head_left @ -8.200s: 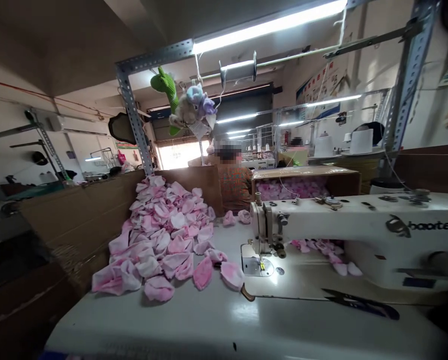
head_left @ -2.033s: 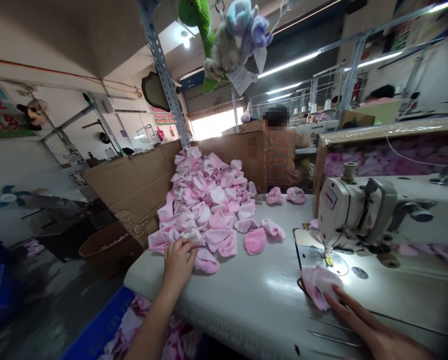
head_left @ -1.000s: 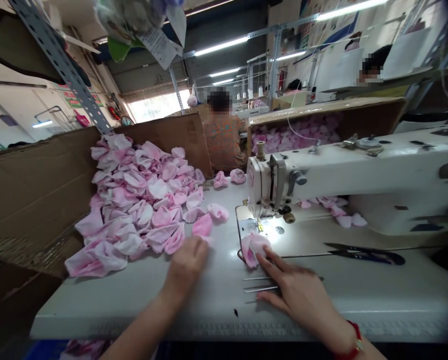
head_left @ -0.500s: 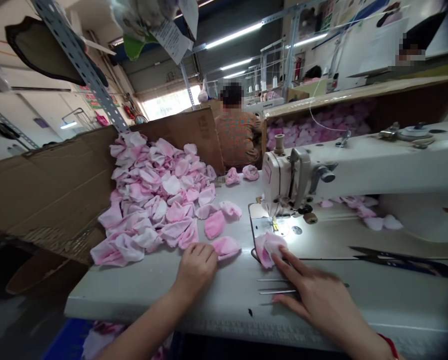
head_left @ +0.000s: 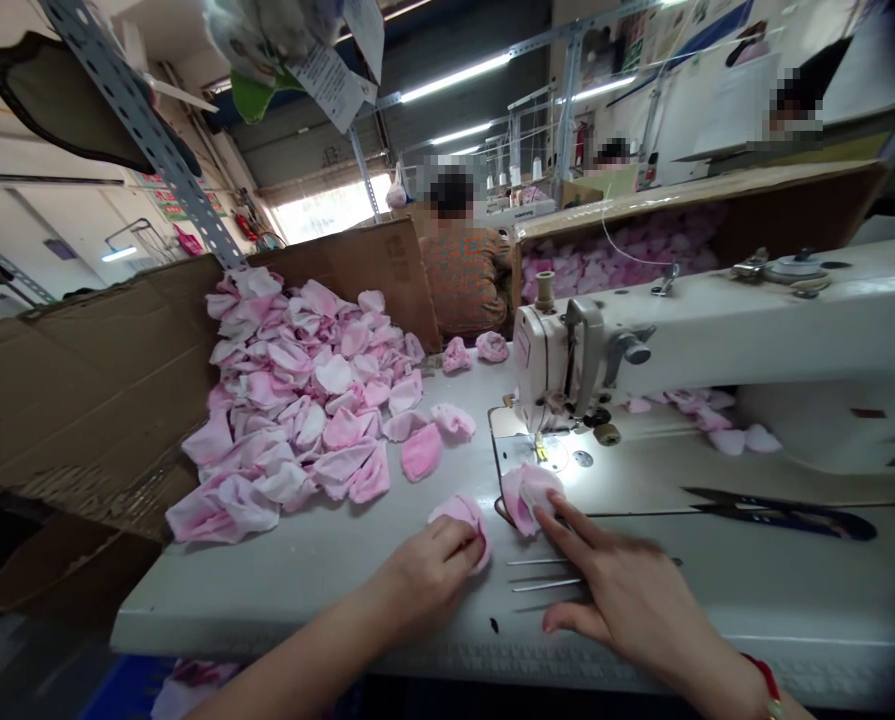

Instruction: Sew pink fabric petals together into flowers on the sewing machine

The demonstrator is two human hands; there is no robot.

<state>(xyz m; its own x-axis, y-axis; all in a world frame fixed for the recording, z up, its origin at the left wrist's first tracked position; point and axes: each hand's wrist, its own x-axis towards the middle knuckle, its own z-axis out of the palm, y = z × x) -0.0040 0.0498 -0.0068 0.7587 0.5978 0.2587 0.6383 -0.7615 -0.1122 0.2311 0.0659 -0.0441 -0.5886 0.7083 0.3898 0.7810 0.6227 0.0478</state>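
Note:
My left hand (head_left: 436,565) is closed on a pink fabric piece (head_left: 458,510), its fingers curled over the cloth just above the table. My right hand (head_left: 627,585) lies with fingers stretched out and thumb apart, the fingertips resting on another pink fabric piece (head_left: 523,498). That piece sits at the front left edge of the sewing machine bed, just before the lit needle area (head_left: 543,450). Thin metal rods, perhaps tweezers (head_left: 541,587), lie partly under my right hand. One loose pink piece (head_left: 421,453) lies between my left hand and the large heap.
A heap of pink and white pieces (head_left: 304,400) fills the table's left, against a cardboard wall (head_left: 87,390). The sewing machine (head_left: 717,330) occupies the right, with dark thread snips (head_left: 784,512) before it. Behind stands a box of pink pieces (head_left: 627,245); a person (head_left: 463,275) sits beyond.
My left hand has moved right and towards me, bringing a pink fabric piece away from the heap. My right hand stays on its piece. The whole view has shifted slightly.

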